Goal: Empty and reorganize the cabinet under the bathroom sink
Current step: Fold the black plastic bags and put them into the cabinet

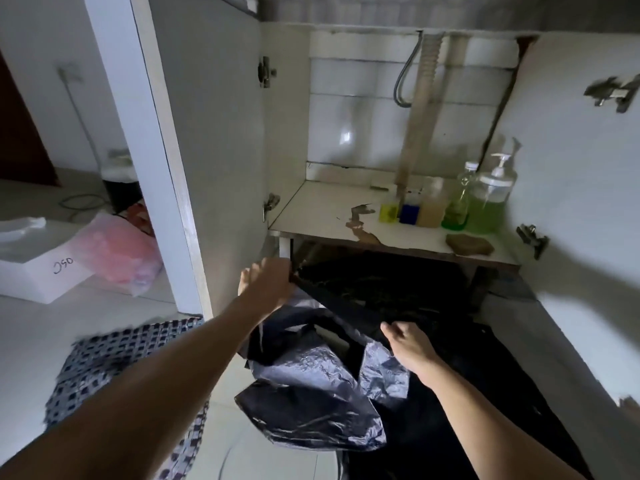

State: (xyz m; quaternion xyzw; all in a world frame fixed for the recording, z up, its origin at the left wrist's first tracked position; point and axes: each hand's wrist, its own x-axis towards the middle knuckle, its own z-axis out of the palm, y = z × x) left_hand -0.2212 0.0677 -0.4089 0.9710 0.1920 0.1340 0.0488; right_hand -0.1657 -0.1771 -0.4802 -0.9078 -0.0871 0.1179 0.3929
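While both cabinet doors stand open, the left hand (268, 280) reaches to the lower left front corner of the cabinet (287, 133), fingers curled around the upper edge of a black bag (374, 289) that spreads under the shelf (322, 209); exact finger placement is hidden behind the plastic. Right hand (407, 342) sits lower and nearer the camera, pinching the same bag's rim, thumb on top, so the bag mouth stretches between the two hands. Crumpled dark plastic (311, 407) hangs below and between the wrists, touching the right wrist. On the shelf, right side, a row: yellow bottle (388, 212), blue bottle (409, 214), tan bottle (431, 207), green bottle (459, 202), pump bottle (491, 199) with green liquid, all close together. Brown sponge (469, 244) lies in front of the pump bottle at the shelf edge. Drain pipe (420, 109) runs down the back wall to the shelf. Left of the open door, on the floor: white box (38, 268), pink bag (117, 254) just beside it. Patterned cloth (114, 358) lies under the left forearm.
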